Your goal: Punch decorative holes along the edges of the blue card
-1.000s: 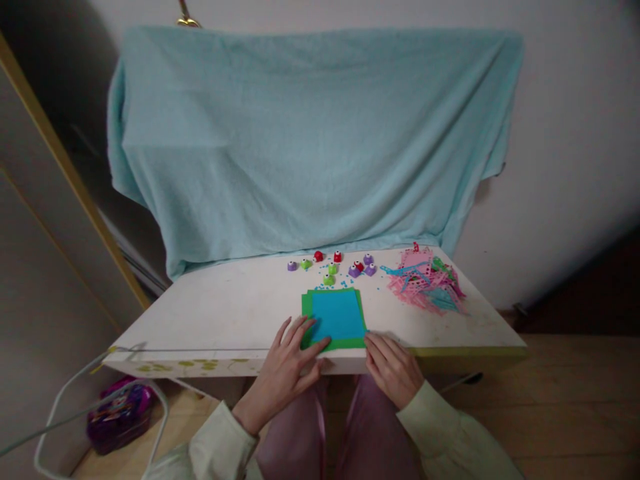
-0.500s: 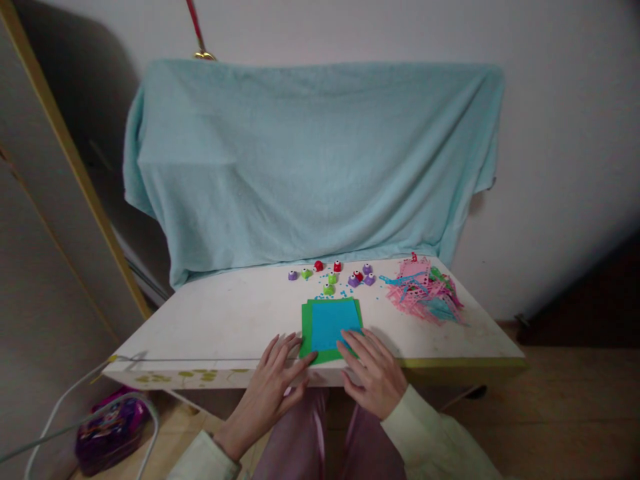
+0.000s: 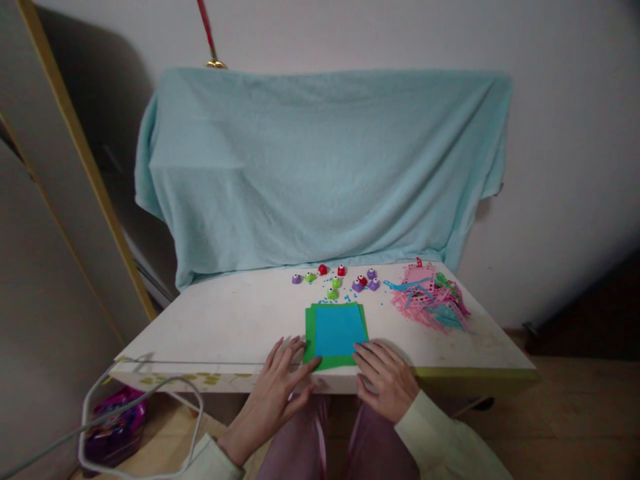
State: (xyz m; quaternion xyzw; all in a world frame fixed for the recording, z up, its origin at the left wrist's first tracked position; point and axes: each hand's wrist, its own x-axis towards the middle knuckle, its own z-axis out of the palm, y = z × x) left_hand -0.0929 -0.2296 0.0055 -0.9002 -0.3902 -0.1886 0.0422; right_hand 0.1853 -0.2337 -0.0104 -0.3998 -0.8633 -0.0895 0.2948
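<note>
Paper stack at the near edge of the table, between two flat hands.

On the table (image 3: 225, 320), the blue paper (image 3: 337, 330) lies on the green paper (image 3: 309, 333), long axis running away. Left hand (image 3: 280, 387) and right hand (image 3: 385, 380) rest with fingers released at the near corners, equally close, grasping nothing.

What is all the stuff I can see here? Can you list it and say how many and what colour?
Flat square paper sheets: a small stack, blue on top of green, near front edge of the table.
Small plastic paper punches: about nine, purple, green and red, in a row behind the sheets.
Tiny blue paper dots: many, scattered around the punches.
Heap of punched paper scraps: one, mostly pink with blue and green, right side of table.
White table: one, worn top.
Light blue cloth: one, draped behind table.
Purple bag: one, floor at left.
Left hand: open, fingertips at green sheet's left corner.
Right hand: open, fingertips at sheets' right corner.
</note>
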